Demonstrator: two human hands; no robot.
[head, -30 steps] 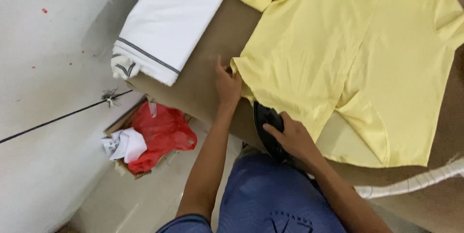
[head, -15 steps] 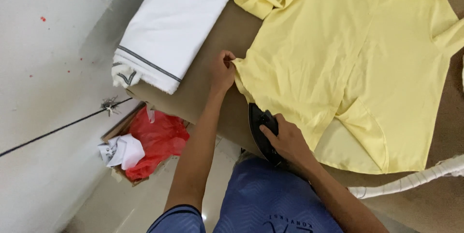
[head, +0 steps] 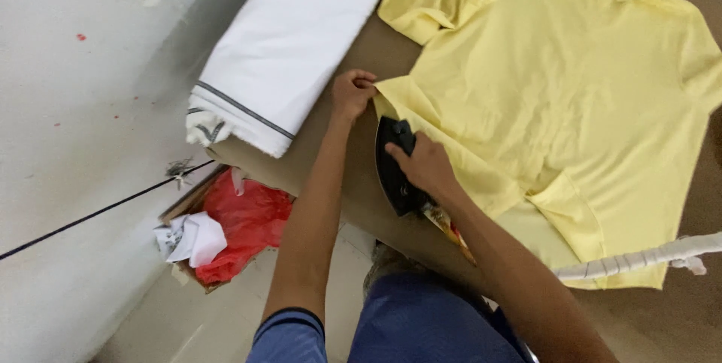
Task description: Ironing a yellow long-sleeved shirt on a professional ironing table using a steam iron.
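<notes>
Left hand (head: 352, 94) fingers pinch the yellow shirt (head: 556, 100) hem; right hand (head: 423, 167) fingers grip the black iron (head: 392, 167)

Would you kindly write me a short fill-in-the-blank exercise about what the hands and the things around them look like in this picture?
1. The right hand grips a black ____.
2. The left hand pinches the hem of a polo shirt coloured ____.
3. The folded cloth left of the shirt is ____.
4. The crumpled plastic bag in the box on the floor is ____.

Missing words: iron; yellow; white; red
</notes>
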